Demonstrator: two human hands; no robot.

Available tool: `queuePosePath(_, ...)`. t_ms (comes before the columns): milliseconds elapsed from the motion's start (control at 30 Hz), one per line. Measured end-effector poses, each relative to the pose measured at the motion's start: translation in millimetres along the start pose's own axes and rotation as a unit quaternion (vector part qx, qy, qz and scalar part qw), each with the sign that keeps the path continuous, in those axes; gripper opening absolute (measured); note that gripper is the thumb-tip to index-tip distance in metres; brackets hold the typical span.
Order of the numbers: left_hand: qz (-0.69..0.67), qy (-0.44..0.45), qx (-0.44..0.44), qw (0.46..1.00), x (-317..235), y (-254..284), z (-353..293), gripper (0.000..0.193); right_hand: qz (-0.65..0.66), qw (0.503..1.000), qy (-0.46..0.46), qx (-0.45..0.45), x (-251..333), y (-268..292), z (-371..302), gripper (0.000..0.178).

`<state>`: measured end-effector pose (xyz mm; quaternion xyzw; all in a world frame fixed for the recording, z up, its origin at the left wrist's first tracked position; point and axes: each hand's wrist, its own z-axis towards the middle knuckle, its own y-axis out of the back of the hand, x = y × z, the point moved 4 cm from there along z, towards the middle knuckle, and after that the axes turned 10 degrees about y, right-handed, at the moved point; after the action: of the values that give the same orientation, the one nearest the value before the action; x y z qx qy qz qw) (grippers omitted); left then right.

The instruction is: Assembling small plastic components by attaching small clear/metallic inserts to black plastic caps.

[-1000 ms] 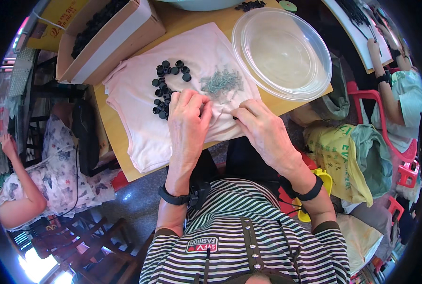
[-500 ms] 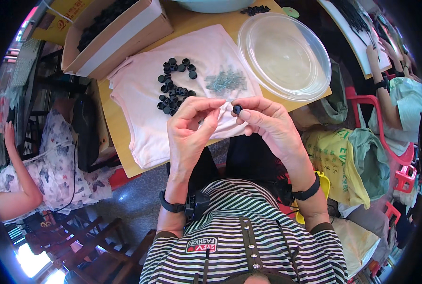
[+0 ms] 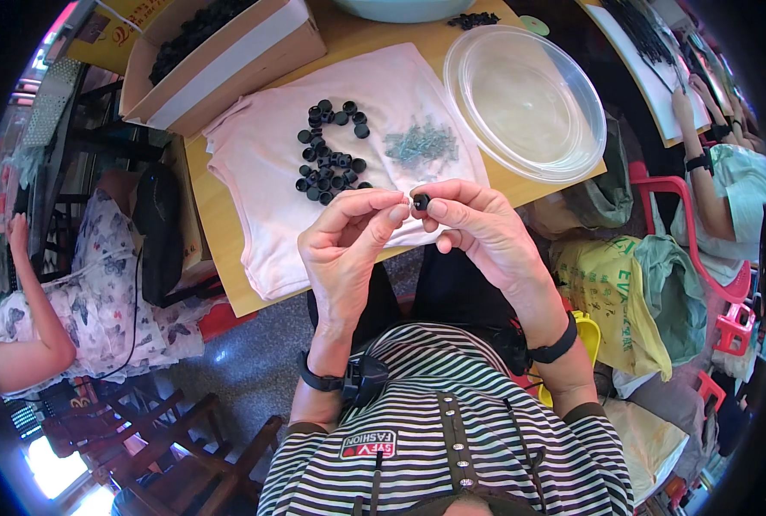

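Note:
Between the thumb and forefinger of my right hand [image 3: 483, 225] is a small round black cap [image 3: 421, 202]. My left hand [image 3: 341, 236] pinches a small clear piece [image 3: 407, 199] right against the cap's left side; its exact shape is too small to make out. Both hands hover over the front edge of a pale pink cloth [image 3: 267, 185]. On that cloth, beyond my left hand, lie several loose black caps [image 3: 323, 156]. To their right is a heap of small clear pieces [image 3: 422, 144].
A cardboard box [image 3: 232, 69] of black parts stands at the table's far left. A clear round plastic lid [image 3: 525, 103] lies at the right, near a pale basin [image 3: 404, 7] and small black parts [image 3: 474, 20]. Other people sit at both sides, one by a red chair [image 3: 658, 181].
My hands have come together, bringing the clear piece up to the black cap. The cap has turned and shifted slightly left. The table contents appear slightly right in the view.

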<state>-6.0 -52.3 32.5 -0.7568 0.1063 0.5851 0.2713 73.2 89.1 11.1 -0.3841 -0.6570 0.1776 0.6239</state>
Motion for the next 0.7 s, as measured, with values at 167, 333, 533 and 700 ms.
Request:
queuePosePath(167,0.054,-0.035,-0.012,0.998,-3.6,-0.5,-0.6,0.015,0.002,1.000,-0.001,0.009,0.8,-2.8,0.9,0.025)
queuePosePath(333,0.264,-0.174,-0.027,0.948,-18.0,-4.5,-5.1,0.017,-0.062,0.998,0.007,-0.005,-1.2,-1.0,1.3,0.023)
queuePosePath(533,0.213,-0.152,-0.011,0.965,-3.6,-3.9,-0.6,0.018,-0.077,0.997,0.016,-0.010,-5.0,4.3,1.2,0.021)
queuePosePath(700,0.244,-0.111,-0.005,0.963,-4.8,0.7,10.5,0.026,-0.093,0.994,0.025,-0.051,-4.8,13.3,4.8,0.021)
